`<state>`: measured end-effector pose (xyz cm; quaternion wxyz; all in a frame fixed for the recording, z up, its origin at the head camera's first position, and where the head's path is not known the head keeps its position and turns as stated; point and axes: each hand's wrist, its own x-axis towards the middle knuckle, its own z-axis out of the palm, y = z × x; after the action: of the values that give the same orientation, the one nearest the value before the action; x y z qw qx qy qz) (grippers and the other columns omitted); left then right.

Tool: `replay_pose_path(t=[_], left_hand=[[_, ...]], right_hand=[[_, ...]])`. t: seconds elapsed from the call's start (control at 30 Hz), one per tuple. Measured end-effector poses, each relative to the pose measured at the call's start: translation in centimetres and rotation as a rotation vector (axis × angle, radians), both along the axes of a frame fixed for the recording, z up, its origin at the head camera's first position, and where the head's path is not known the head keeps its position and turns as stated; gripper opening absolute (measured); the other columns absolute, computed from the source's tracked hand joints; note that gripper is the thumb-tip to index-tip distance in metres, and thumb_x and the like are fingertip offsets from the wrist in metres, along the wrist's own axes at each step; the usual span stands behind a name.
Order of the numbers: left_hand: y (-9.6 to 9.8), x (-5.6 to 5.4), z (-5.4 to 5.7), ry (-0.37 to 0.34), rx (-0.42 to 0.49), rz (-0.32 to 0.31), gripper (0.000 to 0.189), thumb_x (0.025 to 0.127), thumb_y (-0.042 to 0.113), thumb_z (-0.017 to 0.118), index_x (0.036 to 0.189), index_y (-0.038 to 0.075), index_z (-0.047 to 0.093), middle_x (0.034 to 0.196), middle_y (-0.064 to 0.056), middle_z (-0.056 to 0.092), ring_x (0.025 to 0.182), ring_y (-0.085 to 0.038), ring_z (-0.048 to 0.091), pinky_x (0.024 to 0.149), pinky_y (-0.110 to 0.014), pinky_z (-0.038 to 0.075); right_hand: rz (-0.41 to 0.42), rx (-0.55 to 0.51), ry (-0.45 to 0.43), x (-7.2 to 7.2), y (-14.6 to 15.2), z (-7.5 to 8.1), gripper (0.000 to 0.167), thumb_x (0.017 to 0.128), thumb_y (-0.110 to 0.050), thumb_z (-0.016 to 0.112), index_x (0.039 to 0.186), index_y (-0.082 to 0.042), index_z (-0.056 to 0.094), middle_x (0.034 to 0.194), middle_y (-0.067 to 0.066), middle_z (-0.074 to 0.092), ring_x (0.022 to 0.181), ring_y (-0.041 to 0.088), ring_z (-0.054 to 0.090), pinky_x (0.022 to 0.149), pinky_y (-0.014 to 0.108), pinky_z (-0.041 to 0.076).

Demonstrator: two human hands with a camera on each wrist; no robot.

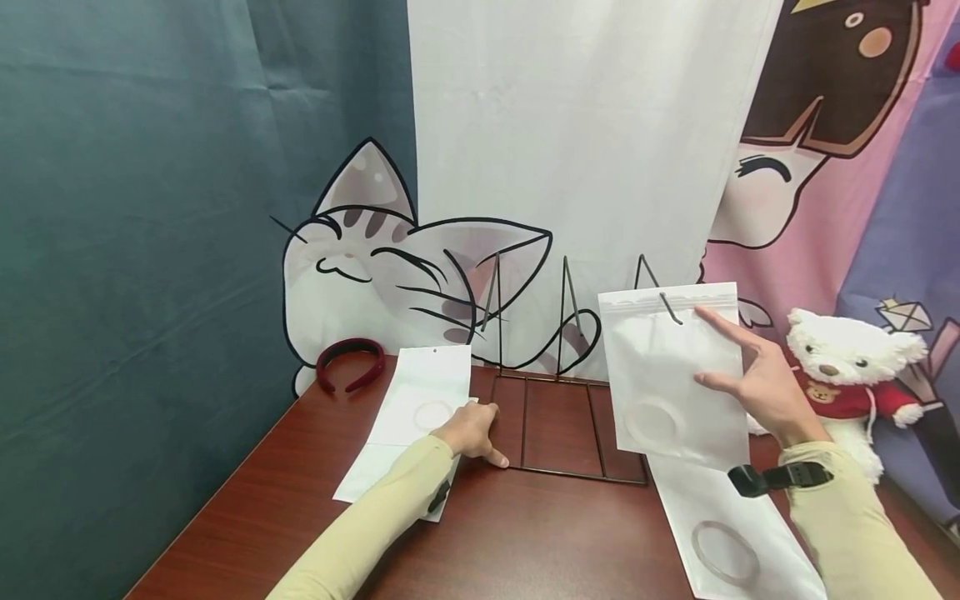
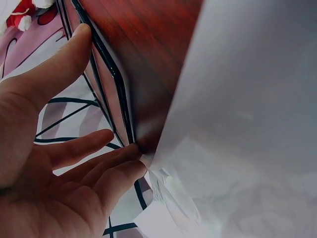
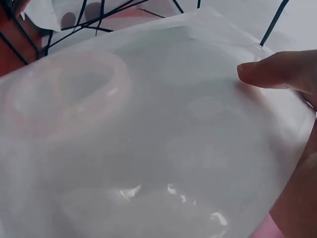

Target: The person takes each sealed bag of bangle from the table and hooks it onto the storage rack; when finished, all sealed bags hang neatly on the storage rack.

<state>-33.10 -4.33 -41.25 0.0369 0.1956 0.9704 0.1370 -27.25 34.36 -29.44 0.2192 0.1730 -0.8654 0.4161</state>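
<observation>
In the head view, my right hand [image 1: 772, 387] holds a white zip bag [image 1: 671, 375] by its right edge. A pale ring shape shows through the bag. A hook of the black wire rack [image 1: 558, 475] pokes out through the front of the bag near its top. In the right wrist view, the thumb [image 3: 277, 72] lies against the bag's face; the other fingers are mostly hidden. My left hand [image 1: 468, 432] touches the left side of the rack's base, thumb and fingers spread along the wire [image 2: 116, 74]. Beside it lies another white bag [image 1: 390, 425].
Another white bag with a ring shape [image 1: 750, 550] lies at the table's front right. A dark red headband [image 1: 351, 343] is at the back left. A white teddy bear [image 1: 832, 354] in a red top sits at the right. Printed curtains hang behind the brown table [image 1: 570, 542].
</observation>
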Motion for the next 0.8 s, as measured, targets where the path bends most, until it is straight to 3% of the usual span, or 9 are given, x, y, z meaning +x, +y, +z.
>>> replay_pose_path(t=[0.27, 0.47, 0.67, 0.8], left_hand=[[0.0, 0.0, -0.1, 0.006, -0.008, -0.008, 0.081, 0.064, 0.045, 0.094, 0.124, 0.003, 0.06, 0.113, -0.015, 0.069, 0.107, -0.028, 0.062, 0.097, -0.04, 0.053], [0.0, 0.0, -0.1, 0.006, 0.007, -0.007, 0.081, 0.063, 0.045, 0.094, 0.123, 0.002, 0.061, 0.11, -0.015, 0.068, 0.106, -0.029, 0.062, 0.096, -0.041, 0.053], [-0.1, -0.1, -0.2, 0.009, 0.0, -0.006, 0.077, 0.064, 0.045, 0.094, 0.12, 0.004, 0.061, 0.109, -0.015, 0.068, 0.103, -0.028, 0.063, 0.095, -0.04, 0.054], [0.0, -0.1, -0.3, 0.017, -0.006, -0.009, 0.076, 0.064, 0.046, 0.094, 0.119, 0.004, 0.061, 0.108, -0.014, 0.069, 0.102, -0.027, 0.063, 0.094, -0.039, 0.054]], right_hand=[[-0.003, -0.12, -0.035, -2.5, -0.2, -0.7, 0.081, 0.084, 0.004, 0.075, 0.153, -0.023, 0.044, 0.153, -0.013, 0.046, 0.125, -0.01, 0.044, 0.092, 0.002, 0.042], [-0.041, -0.169, -0.084, -4.2, -0.6, -0.6, 0.081, 0.085, 0.001, 0.074, 0.153, -0.029, 0.042, 0.155, -0.008, 0.044, 0.118, -0.01, 0.048, 0.089, 0.003, 0.043], [-0.042, -0.286, -0.132, -5.6, -1.2, -0.8, 0.081, 0.085, 0.005, 0.073, 0.153, -0.028, 0.043, 0.141, -0.01, 0.052, 0.097, -0.008, 0.059, 0.076, 0.01, 0.052], [-0.079, -0.296, -0.118, -6.5, -1.5, -1.0, 0.081, 0.084, 0.005, 0.074, 0.152, -0.029, 0.045, 0.136, -0.01, 0.054, 0.095, -0.007, 0.057, 0.075, 0.01, 0.051]])
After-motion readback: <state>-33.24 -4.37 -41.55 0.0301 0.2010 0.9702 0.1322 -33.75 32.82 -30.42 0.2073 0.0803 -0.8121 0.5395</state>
